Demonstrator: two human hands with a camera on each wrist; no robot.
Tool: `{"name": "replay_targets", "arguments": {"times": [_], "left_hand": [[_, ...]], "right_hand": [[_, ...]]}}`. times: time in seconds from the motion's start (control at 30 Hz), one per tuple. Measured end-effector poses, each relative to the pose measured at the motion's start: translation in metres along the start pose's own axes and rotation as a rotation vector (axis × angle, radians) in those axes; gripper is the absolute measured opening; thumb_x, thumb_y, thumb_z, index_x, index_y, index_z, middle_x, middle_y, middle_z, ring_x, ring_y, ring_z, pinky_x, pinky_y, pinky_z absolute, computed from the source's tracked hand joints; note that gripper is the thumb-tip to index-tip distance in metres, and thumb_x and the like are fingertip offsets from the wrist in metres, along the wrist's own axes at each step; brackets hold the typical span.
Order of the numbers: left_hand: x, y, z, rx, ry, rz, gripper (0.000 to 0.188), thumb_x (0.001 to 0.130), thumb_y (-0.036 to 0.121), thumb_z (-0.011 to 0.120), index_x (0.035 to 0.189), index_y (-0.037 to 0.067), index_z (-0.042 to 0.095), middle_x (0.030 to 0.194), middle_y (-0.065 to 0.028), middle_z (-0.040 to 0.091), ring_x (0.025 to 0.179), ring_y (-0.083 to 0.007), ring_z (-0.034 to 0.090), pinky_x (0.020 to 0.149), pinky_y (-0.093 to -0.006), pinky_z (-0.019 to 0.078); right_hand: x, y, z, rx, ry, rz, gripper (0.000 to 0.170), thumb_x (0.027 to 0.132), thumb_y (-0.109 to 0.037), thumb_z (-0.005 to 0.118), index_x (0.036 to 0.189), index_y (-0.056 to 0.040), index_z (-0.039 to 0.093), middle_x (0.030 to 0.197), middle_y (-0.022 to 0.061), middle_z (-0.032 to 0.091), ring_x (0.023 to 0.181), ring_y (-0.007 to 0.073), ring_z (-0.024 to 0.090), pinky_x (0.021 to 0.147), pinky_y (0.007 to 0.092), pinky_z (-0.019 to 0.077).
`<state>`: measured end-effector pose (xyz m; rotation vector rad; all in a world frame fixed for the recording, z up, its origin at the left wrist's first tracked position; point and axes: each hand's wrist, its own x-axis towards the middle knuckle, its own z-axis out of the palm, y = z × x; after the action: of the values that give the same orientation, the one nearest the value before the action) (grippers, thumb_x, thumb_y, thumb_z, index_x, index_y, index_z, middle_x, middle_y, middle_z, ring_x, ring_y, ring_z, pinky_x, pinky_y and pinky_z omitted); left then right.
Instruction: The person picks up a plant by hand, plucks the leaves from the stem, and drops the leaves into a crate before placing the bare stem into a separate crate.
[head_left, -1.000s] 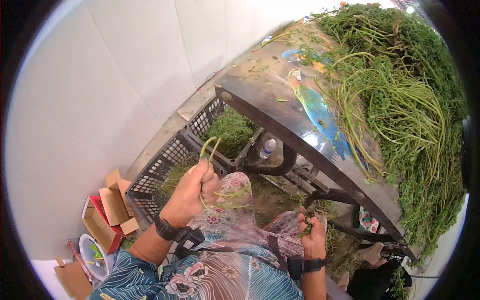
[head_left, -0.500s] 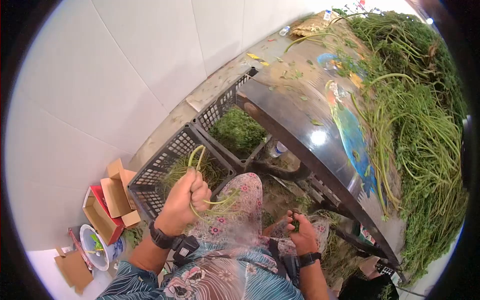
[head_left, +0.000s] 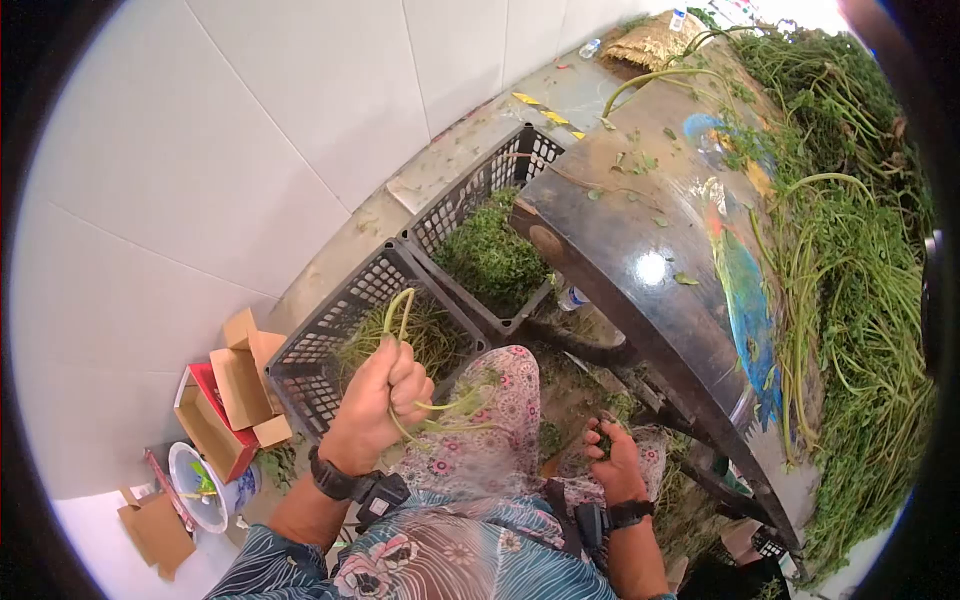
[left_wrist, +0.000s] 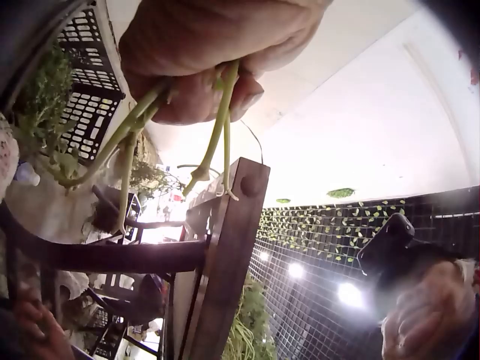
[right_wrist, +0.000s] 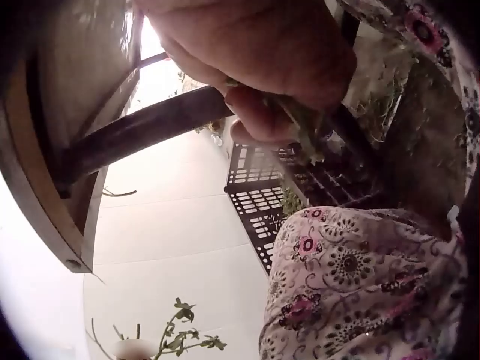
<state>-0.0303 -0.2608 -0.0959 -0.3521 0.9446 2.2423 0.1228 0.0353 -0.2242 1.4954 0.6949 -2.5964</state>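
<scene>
My left hand (head_left: 375, 405) grips several thin green stems (head_left: 401, 302) over the lap; they loop up out of the fist and trail below it. In the left wrist view the cut stems (left_wrist: 217, 142) hang from the curled fingers. Lower and to the right, by the other knee, my right hand (head_left: 617, 466) curls around a small bunch of green leaves (right_wrist: 306, 133), mostly hidden by the fingers. Left of the lap, a black crate (head_left: 335, 300) of stems sits behind the left fist. Another black crate (head_left: 480, 185) beside it holds leafy greens (head_left: 490, 250).
A dark-edged table (head_left: 640, 200) slants in from the right, with a large heap of long-stemmed greens (head_left: 860, 290) on it. Opened cardboard boxes (head_left: 245, 385) and a white basin (head_left: 190, 490) stand at the left. A white wall (head_left: 250, 150) runs behind the crates.
The head view has swung, so the table and crates sit farther right. The left hand still grips the stems; the right fingers have curled in closer around the leaves.
</scene>
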Motion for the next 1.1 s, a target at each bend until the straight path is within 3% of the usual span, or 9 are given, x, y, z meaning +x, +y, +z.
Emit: {"name": "replay_targets", "arguments": {"times": [0.23,0.43,0.67,0.97,1.1], "left_hand": [[-0.003,-0.004,0.002,-0.031,-0.074,-0.031,0.044,0.095,0.043,0.031,0.061,0.015,0.032,0.051,0.0028,0.03,0.047,-0.0092,0.027,0.041,-0.0227,0.0239],[-0.009,-0.008,0.007,0.015,-0.008,0.012,0.045,0.094,0.045,0.032,0.06,0.016,0.031,0.048,0.0047,0.027,0.043,-0.0088,0.024,0.037,-0.0227,0.0195],[-0.013,-0.009,0.017,0.031,-0.005,0.012,0.045,0.095,0.044,0.032,0.06,0.016,0.031,0.048,0.0049,0.027,0.043,-0.0084,0.024,0.037,-0.0223,0.0207],[-0.014,-0.01,0.016,0.017,-0.018,0.004,0.044,0.095,0.043,0.031,0.061,0.015,0.031,0.049,0.0047,0.028,0.044,-0.008,0.025,0.037,-0.0214,0.0213],[-0.015,-0.008,0.017,0.01,-0.006,0.008,0.044,0.095,0.043,0.031,0.061,0.015,0.032,0.048,0.0045,0.028,0.044,-0.008,0.025,0.037,-0.0218,0.0214]], "right_hand": [[-0.004,0.003,-0.018,0.006,-0.034,-0.022,0.018,0.086,-0.005,0.046,0.104,-0.0074,0.046,0.091,0.0077,0.053,0.066,0.0158,0.047,0.044,0.0249,0.0349],[-0.007,0.005,-0.017,-0.028,-0.05,0.028,0.016,0.088,-0.008,0.044,0.104,-0.0085,0.044,0.089,0.0054,0.051,0.065,0.0136,0.045,0.044,0.0232,0.034],[-0.015,0.004,-0.011,0.0,-0.097,0.051,0.016,0.09,-0.01,0.044,0.105,-0.009,0.043,0.084,0.0037,0.049,0.065,0.014,0.044,0.045,0.0226,0.0336],[-0.01,0.006,-0.028,0.033,-0.085,0.086,0.007,0.09,-0.012,0.046,0.096,-0.0083,0.048,0.079,0.0027,0.05,0.064,0.0133,0.044,0.046,0.0236,0.0326],[-0.009,0.009,-0.029,0.001,-0.081,0.062,0.007,0.092,-0.012,0.043,0.097,-0.0072,0.042,0.082,0.0046,0.048,0.065,0.0141,0.043,0.046,0.0233,0.0346]]}}
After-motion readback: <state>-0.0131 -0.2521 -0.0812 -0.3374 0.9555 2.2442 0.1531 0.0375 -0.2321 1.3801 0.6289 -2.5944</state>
